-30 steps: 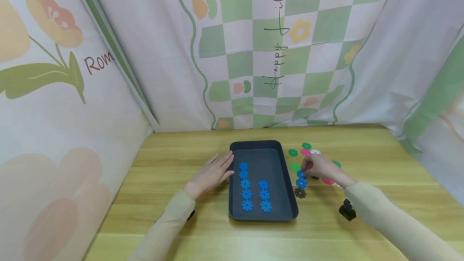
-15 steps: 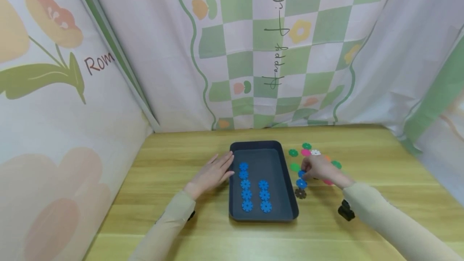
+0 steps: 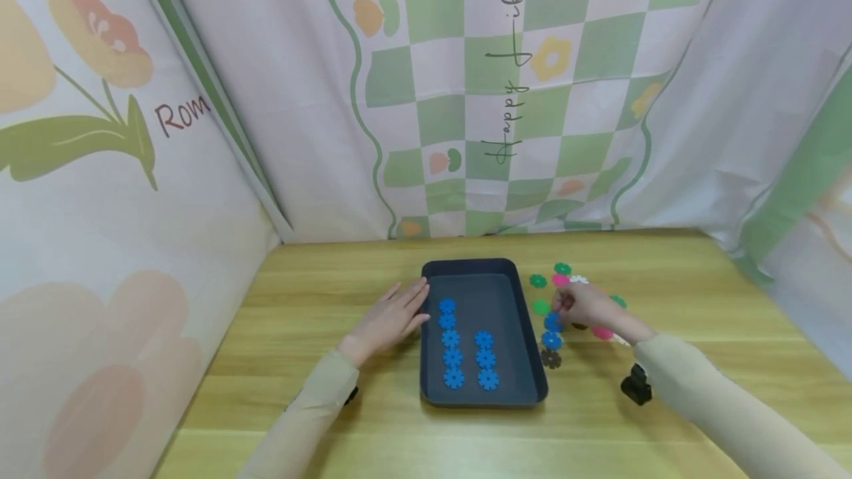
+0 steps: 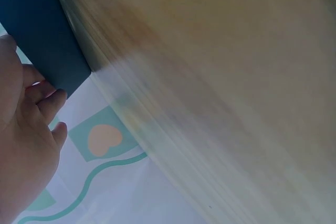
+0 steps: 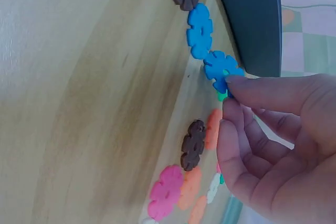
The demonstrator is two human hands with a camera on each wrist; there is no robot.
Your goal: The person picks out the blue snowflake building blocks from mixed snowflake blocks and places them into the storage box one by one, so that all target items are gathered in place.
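Note:
My right hand (image 3: 584, 304) pinches a blue notched plastic disc (image 5: 218, 67) between thumb and fingers, just right of the tray. A second blue disc (image 5: 200, 31) lies right at its edge, with a brown disc (image 3: 551, 358) beyond that. In the head view my left hand (image 3: 389, 318) rests on the left rim of the dark grey tray (image 3: 495, 395), fingers extended. The left wrist view shows its fingertips (image 4: 59, 98) at the tray's side wall. Inside the tray, blue discs stand in two columns, a longer left one (image 3: 450, 338) and a shorter right one (image 3: 485, 358).
Loose discs in several colours lie around and behind my right hand, among them a dark green one (image 3: 538, 281), a light green one (image 3: 541, 307) and a pink one (image 5: 166, 192). The wooden table (image 3: 319, 272) ends at a patterned curtain (image 3: 439, 117).
The blue discs by my right hand and the brown disc have shifted slightly toward the near side, and the right hand has tilted a little. My left hand and the tray have stayed put.

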